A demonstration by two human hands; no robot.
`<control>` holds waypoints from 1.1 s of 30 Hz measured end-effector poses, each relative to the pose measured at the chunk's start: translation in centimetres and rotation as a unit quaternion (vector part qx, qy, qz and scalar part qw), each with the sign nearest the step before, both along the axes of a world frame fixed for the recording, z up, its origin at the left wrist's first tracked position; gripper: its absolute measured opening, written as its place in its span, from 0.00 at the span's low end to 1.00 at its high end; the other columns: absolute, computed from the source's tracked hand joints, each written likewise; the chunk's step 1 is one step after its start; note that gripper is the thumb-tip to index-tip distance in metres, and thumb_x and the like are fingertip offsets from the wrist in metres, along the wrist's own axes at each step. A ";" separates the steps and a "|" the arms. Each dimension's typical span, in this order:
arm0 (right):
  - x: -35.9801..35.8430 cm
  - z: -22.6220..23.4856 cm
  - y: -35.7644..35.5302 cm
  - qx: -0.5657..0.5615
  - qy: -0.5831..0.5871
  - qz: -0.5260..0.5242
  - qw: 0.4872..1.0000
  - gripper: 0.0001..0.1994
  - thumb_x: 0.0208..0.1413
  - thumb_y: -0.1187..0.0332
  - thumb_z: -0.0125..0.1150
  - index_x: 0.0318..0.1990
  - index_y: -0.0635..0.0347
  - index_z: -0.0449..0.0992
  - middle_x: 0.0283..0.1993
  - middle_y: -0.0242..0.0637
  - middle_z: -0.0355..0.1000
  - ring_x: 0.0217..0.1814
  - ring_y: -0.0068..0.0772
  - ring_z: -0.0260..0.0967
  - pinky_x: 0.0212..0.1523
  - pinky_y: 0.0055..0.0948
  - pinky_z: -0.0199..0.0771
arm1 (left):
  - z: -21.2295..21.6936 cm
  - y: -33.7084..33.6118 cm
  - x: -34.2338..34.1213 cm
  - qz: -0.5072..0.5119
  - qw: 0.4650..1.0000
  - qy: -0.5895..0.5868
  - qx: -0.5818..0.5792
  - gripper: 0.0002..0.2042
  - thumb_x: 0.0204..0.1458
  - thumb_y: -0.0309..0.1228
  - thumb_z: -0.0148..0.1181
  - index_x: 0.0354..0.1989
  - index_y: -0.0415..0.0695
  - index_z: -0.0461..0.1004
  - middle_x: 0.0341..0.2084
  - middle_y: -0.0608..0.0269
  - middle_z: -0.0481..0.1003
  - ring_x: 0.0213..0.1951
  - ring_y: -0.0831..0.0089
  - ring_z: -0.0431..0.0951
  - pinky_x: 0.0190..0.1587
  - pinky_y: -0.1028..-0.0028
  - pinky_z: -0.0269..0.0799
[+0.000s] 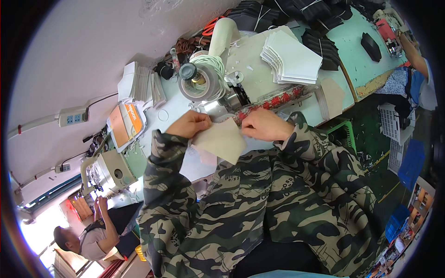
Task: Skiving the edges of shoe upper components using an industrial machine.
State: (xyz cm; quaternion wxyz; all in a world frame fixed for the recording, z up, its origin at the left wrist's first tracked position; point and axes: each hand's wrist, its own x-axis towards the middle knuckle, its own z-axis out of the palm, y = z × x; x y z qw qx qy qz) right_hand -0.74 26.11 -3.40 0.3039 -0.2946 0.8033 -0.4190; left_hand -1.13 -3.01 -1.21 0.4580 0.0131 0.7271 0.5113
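Observation:
A cream flat piece with angled corners (221,140) hangs in front of my jacket at the table's near edge. My left hand (189,124) pinches its upper left edge. Closed at its right edge is my right hand (269,125), thumb and fingers pressed together there. Below the cream piece a pale pink sheet (205,156) shows in part. Just beyond my hands stands a bench machine (236,96) with a round metal part. A clear, red-patterned strip or tube (273,100) runs to its right.
A stack of white cut panels (292,56) lies beyond the machine. Black bundles (320,48) sit at the back. A tape roll with pale cord (202,84) stands left of it. Upright cut pieces (136,85) lean by the wall. Other people (95,236) work at both sides.

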 end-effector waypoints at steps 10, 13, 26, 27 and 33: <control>-2.7 2.7 0.6 -0.067 0.013 -0.106 0.992 0.14 0.49 0.66 0.65 0.42 0.63 0.77 0.34 0.43 0.79 0.34 0.42 0.77 0.38 0.33 0.75 | 1.3 -0.1 -3.2 -0.017 0.992 0.066 -0.107 0.10 0.54 0.31 0.59 0.40 0.39 0.77 0.27 0.68 0.76 0.31 0.79 0.72 0.38 0.76 0.68; -3.6 2.7 0.8 -0.007 0.235 -0.100 0.967 0.21 0.45 0.66 0.65 0.49 0.62 0.75 0.39 0.45 0.78 0.41 0.46 0.75 0.45 0.40 0.72 | 1.2 4.5 -3.1 0.005 0.958 0.264 -0.112 0.17 0.51 0.31 0.60 0.49 0.40 0.74 0.44 0.51 0.76 0.48 0.60 0.75 0.53 0.64 0.68; -5.8 4.8 8.1 0.104 0.411 -0.177 0.888 0.12 0.44 0.68 0.64 0.39 0.56 0.77 0.38 0.38 0.73 0.40 0.44 0.69 0.40 0.41 0.70 | -8.5 -3.2 7.4 -0.133 0.810 0.262 -0.508 0.18 0.49 0.46 0.64 0.39 0.46 0.74 0.30 0.51 0.78 0.33 0.50 0.80 0.36 0.52 0.73; -4.3 5.0 7.2 0.038 0.396 -0.193 0.897 0.13 0.44 0.66 0.66 0.39 0.56 0.77 0.37 0.38 0.73 0.41 0.44 0.69 0.40 0.41 0.70 | -9.8 -3.5 8.7 -0.155 0.825 0.248 -0.483 0.18 0.47 0.45 0.66 0.41 0.47 0.73 0.34 0.52 0.79 0.34 0.50 0.80 0.37 0.52 0.73; 1.5 3.0 1.0 -0.091 0.142 -0.109 0.980 0.12 0.49 0.64 0.65 0.39 0.60 0.77 0.35 0.39 0.73 0.38 0.45 0.72 0.38 0.40 0.71 | -12.4 -3.6 10.7 -0.067 0.845 0.308 -0.432 0.15 0.47 0.37 0.65 0.41 0.48 0.73 0.33 0.59 0.75 0.35 0.52 0.78 0.38 0.52 0.72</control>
